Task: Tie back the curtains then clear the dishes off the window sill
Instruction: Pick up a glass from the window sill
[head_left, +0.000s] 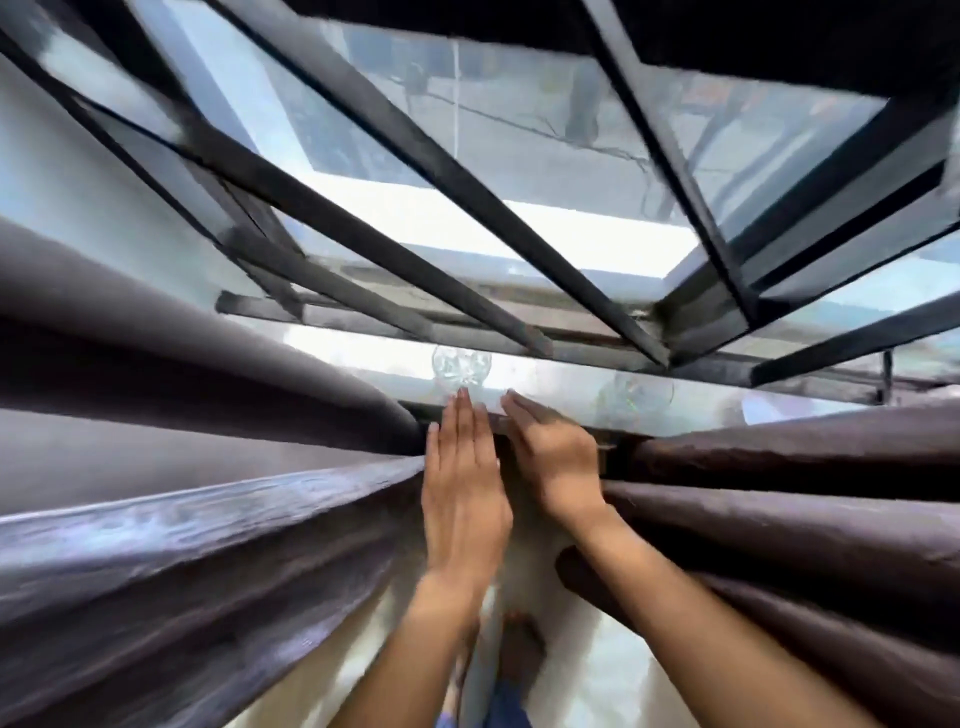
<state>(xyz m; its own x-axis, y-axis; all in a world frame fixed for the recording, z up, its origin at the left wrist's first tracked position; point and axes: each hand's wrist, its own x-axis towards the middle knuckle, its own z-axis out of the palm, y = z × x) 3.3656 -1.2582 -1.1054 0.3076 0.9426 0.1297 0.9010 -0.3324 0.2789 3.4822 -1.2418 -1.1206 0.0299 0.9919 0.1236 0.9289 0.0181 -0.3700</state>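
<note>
Curtains (208, 519) parted either side of flat hands (511, 467) below sill (545, 379).

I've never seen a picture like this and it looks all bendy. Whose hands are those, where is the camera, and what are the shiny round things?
The camera sits on a person's head and looks forward and down, so you see that person's own arms. Its wide lens makes straight things look bent. The left hand and the right hand both reach forward with straight fingers, between two dark curtains: the left curtain and the right curtain. Neither hand holds anything. Just past the fingertips is the window sill. On it stand two clear glass dishes, one near the left hand and another further right. Above are the window's black bars.
</note>
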